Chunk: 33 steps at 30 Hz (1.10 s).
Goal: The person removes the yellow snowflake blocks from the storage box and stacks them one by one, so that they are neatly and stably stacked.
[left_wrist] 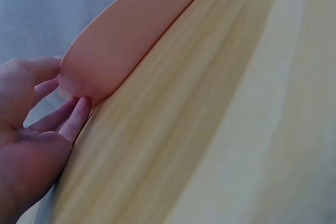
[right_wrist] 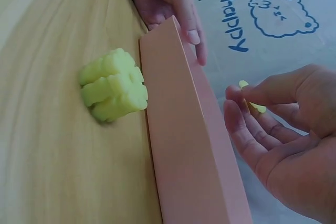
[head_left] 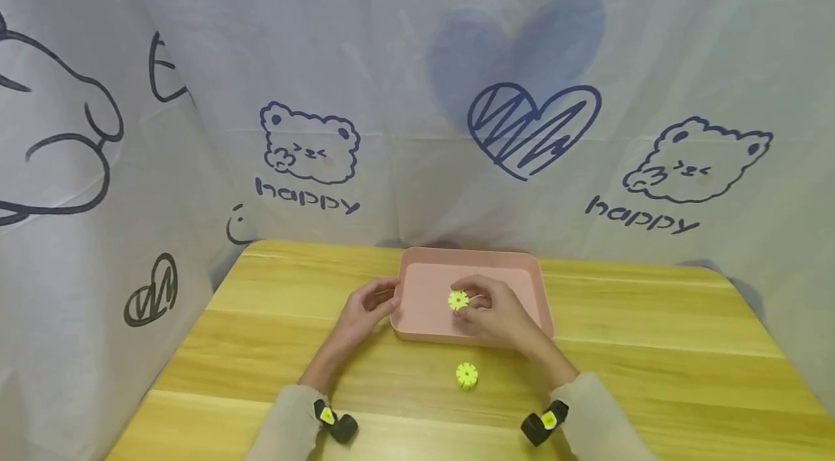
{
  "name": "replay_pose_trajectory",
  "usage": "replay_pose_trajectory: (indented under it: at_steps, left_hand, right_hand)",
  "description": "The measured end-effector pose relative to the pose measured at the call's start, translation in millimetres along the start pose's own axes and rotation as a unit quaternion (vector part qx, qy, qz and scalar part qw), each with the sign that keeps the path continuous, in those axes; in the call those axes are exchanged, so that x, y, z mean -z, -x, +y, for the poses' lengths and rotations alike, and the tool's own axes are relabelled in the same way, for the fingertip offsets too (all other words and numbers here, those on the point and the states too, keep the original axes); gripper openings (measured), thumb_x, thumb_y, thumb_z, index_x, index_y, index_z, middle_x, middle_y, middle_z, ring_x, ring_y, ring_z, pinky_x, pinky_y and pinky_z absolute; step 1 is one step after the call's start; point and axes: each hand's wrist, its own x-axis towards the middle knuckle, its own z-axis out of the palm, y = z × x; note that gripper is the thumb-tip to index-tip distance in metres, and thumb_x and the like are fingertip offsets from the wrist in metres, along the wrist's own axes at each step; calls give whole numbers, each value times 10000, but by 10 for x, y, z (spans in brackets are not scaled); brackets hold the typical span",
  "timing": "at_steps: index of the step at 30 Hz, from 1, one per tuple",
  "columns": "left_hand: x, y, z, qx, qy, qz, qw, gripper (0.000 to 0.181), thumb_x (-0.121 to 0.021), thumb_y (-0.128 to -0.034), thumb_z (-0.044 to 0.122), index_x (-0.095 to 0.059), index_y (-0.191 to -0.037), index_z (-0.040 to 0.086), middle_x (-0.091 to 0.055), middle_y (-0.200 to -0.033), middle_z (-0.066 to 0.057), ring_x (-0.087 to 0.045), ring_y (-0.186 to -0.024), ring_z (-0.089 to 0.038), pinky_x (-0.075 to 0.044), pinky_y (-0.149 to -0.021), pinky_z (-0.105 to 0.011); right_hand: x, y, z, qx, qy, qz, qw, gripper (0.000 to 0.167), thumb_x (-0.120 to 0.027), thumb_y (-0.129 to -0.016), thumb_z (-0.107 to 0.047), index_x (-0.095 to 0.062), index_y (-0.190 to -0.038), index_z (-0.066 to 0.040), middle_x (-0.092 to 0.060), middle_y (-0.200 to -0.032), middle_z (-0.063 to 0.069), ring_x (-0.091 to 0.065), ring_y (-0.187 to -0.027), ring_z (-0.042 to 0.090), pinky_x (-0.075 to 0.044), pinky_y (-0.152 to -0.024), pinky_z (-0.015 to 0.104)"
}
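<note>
A pink rectangular tray lies on the wooden table. My left hand holds it at the left end, fingertips on the end wall and corner; the left wrist view shows the hand against the tray wall. Above the tray floor, my right hand pinches a thin yellow-green notched disc between thumb and fingers. The right wrist view shows this disc nearly edge-on. On the table in front of the tray stands a short stack of notched yellow-green discs, which neither hand touches.
A pale cloth with printed bears and hearts hangs behind the table and on its left. The wooden tabletop stretches to both sides of the tray. Each wrist wears a small black camera, such as the left one.
</note>
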Motion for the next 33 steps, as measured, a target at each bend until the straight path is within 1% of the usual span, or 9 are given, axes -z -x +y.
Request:
replay_pose_trajectory:
  at_steps: [4, 6, 9, 14, 18, 22, 26, 28, 33]
  left_hand:
    - [29, -1, -14, -33, 69, -132, 9999, 430, -640, -1011, 23, -535, -1417, -70, -549, -1442, -251, -522, -1342, -413, -496, -1067, -292]
    - [26, -11, -16, -46, 106, -172, 9998, 436, -637, -1013, 24, -528, -1424, -72, -544, -1448, -253, -517, -1345, -416, -496, -1063, -284]
    - [22, -10, -17, -25, 129, -145, 9998, 432, -636, -1010, 12, -531, -1420, -73, -544, -1447, -255, -519, -1343, -417, -499, -1054, -272]
    - [17, 4, -18, 38, 130, -117, 9998, 430, -628, -1007, -10, -524, -1419, -79, -539, -1447, -262, -516, -1344, -419, -496, -1064, -286]
    - [13, 11, -9, 65, 116, -56, 9999, 431, -633, -1006, -2, -529, -1419, -72, -540, -1447, -263, -516, -1346, -415, -495, -1063, -283]
    - [13, 24, -12, 72, 130, 21, 9999, 425, -634, -1005, -4, -540, -1415, -68, -541, -1448, -261, -516, -1348, -408, -503, -1045, -263]
    - [16, 29, -22, 64, 140, 30, 9999, 419, -629, -1007, -7, -544, -1413, -65, -540, -1451, -257, -513, -1350, -407, -506, -1039, -257]
    - [16, 29, -30, 63, 149, 32, 9999, 419, -629, -1007, -8, -543, -1412, -68, -541, -1450, -257, -512, -1350, -411, -507, -1038, -256]
    - [9, 19, -50, 58, 204, 17, 9998, 418, -632, -1005, -8, -544, -1410, -70, -548, -1443, -252, -514, -1345, -413, -511, -1033, -256]
  right_hand:
    - [24, 96, 5, 80, -73, 6, 9999, 358, -713, -883, 43, -687, -1237, -7, -699, -1167, 122, -671, -887, 183, -577, -783, 220]
    - [37, 151, 0, 119, -242, -27, 9996, 364, -714, -893, 49, -669, -1252, 15, -692, -1163, 143, -685, -890, 205, -590, -781, 226]
    - [49, 230, -5, 160, -481, -88, 9987, 380, -716, -903, 43, -645, -1277, 35, -679, -1165, 169, -701, -908, 229, -602, -792, 240]
    - [85, 352, 32, 171, -639, 134, 9977, 388, -734, -894, 50, -655, -1272, 12, -679, -1159, 178, -708, -907, 201, -605, -813, 241]
    - [134, 445, 63, 230, -765, 297, 9964, 397, -743, -881, 69, -645, -1265, 54, -676, -1177, 210, -703, -914, 206, -612, -820, 255]
    - [165, 556, 66, 105, -768, 358, 9963, 407, -751, -882, 56, -644, -1274, 46, -658, -1198, 203, -692, -939, 209, -610, -838, 265]
    - [194, 654, 74, -28, -705, 396, 9967, 410, -735, -877, 85, -650, -1273, 19, -651, -1199, 185, -688, -928, 199, -610, -844, 271]
    - [202, 688, 91, 38, -647, 431, 9970, 411, -736, -872, 95, -647, -1268, 29, -659, -1190, 186, -686, -912, 193, -610, -845, 273]
    - [206, 768, 114, 149, -602, 576, 9964, 403, -760, -868, 76, -656, -1254, 25, -673, -1173, 173, -693, -915, 230, -607, -855, 272]
